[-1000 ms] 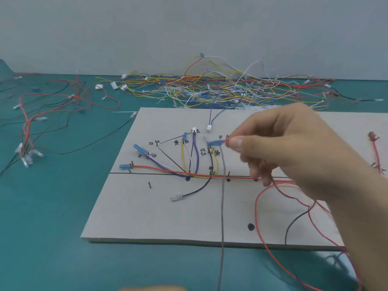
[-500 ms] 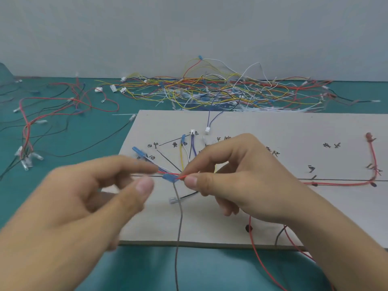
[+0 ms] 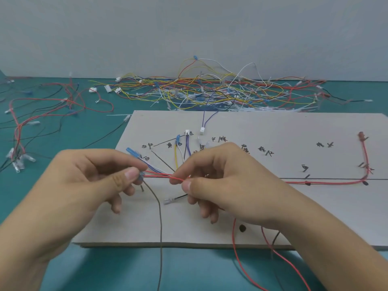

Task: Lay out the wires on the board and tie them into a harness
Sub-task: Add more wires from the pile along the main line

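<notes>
A grey cardboard board with hand-written marks and a drawn line lies on the teal table. Several wires fan out on its left part: yellow, white and purple ones, and a black wire with a clear terminal. My left hand pinches a blue terminal from which a grey wire hangs over the board's front edge. My right hand pinches a red wire that runs from that terminal. A long red wire lies along the drawn line to the right.
A big tangle of loose coloured wires lies behind the board against the wall. Red and black wires with clear terminals sprawl on the table at the left. More red and dark wires trail off the front edge under my right forearm.
My right hand brought the blue terminal down from mid-board toward me. My left hand came into view and took the terminal, and my right fingers slid along the red wire.
</notes>
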### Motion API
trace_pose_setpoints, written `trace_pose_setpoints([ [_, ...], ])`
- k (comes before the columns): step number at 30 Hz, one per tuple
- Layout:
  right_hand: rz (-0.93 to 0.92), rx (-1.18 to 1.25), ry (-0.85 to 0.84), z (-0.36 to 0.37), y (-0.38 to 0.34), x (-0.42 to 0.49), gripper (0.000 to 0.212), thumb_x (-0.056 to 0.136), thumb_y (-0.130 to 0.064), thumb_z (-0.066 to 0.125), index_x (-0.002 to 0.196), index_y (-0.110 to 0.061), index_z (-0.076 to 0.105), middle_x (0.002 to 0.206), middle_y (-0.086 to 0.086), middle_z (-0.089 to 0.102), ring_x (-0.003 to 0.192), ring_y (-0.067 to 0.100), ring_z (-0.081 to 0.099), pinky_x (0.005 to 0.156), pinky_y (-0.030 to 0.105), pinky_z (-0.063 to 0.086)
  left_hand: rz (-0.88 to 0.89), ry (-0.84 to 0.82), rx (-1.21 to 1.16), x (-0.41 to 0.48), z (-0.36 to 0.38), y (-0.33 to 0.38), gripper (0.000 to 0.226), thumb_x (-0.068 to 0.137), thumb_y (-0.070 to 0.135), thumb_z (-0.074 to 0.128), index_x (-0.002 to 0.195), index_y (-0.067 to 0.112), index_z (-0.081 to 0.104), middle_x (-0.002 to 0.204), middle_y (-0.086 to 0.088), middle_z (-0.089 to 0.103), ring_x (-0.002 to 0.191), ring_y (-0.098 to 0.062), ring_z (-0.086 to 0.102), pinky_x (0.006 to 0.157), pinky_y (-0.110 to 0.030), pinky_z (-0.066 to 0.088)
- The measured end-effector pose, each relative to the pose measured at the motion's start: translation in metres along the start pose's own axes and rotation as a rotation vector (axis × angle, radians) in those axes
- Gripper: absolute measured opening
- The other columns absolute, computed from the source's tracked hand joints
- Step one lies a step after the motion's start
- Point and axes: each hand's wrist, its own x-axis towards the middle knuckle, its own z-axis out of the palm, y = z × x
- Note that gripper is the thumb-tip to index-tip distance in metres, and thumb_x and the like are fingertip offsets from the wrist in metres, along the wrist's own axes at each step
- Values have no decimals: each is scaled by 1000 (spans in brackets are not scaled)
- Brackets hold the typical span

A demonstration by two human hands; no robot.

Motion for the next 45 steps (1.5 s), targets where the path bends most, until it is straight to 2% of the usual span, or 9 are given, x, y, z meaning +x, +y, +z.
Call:
trace_pose_setpoints([
  [2, 23, -17, 3, 2, -1, 0, 13, 95, -5, 63, 96, -10, 75, 68, 6, 68, 51, 17, 62, 48, 30, 53, -10, 21, 46, 5, -3, -5, 39, 67, 45, 82, 98, 20, 83, 76, -13, 75, 62, -18, 65, 46, -23, 51],
  [7, 100, -32, -19, -2, -2, -2, 12, 92, 1, 62, 96, -5, 71, 75, 12, 73, 59, 22, 70, 56, 34, 59, -65, 59, 126, 11, -9, -17, 25, 69, 35, 83, 92, 25, 82, 73, -11, 76, 56, -16, 63, 44, -24, 51],
  [12, 103, -203, 7, -10, -5, -5, 13, 88, -4, 66, 92, -14, 74, 75, 7, 75, 57, 17, 71, 57, 34, 61, -112, 44, 265, 8, -13, -21, 39, 64, 55, 76, 95, 32, 80, 74, -4, 75, 51, -16, 59, 46, -27, 52],
  [17, 72, -369, 71, -16, -5, -4, 8, 87, -14, 71, 85, -21, 74, 72, -2, 75, 55, 15, 70, 59, 36, 62, -73, 81, 473, 8, -7, -26, 14, 79, 45, 79, 93, 42, 77, 71, 9, 72, 54, -16, 58, 58, -45, 60],
  [19, 65, -408, 91, -16, -4, -3, 9, 87, -15, 71, 84, -22, 75, 71, -3, 74, 55, 12, 70, 59, 35, 62, -46, 105, 534, 8, -4, -27, 12, 85, 35, 81, 91, 44, 77, 70, 12, 70, 52, -13, 55, 59, -48, 60],
  [23, 60, -461, 100, -14, -2, 0, 8, 87, -17, 71, 84, -24, 75, 72, -6, 73, 53, 3, 63, 52, 23, 53, -25, 115, 574, 6, -1, -26, 16, 84, 30, 78, 87, 45, 75, 68, 14, 69, 49, -6, 50, 58, -33, 50],
  [26, 46, -490, 103, -13, -1, 0, 8, 87, -18, 72, 84, -24, 76, 71, -6, 73, 51, 1, 58, 49, 13, 44, -28, 124, 596, 5, 1, -28, 18, 84, 30, 78, 89, 47, 75, 69, 15, 68, 52, -7, 51, 60, -32, 49],
  [34, 26, -467, 100, -14, -1, -1, 7, 86, -18, 73, 81, -23, 76, 69, -5, 72, 49, 1, 58, 48, 13, 42, -14, 86, 581, 3, 0, -32, 15, 83, 33, 74, 88, 47, 75, 64, 10, 63, 52, -5, 49, 57, -30, 48],
  [45, 48, -645, 114, -17, -1, -2, 10, 82, -28, 74, 72, -24, 72, 67, -12, 69, 60, 1, 63, 52, 15, 48, 27, 11, 594, 4, 0, -28, 19, 83, 29, 71, 90, 45, 75, 68, 8, 65, 53, -6, 48, 49, -19, 40],
])
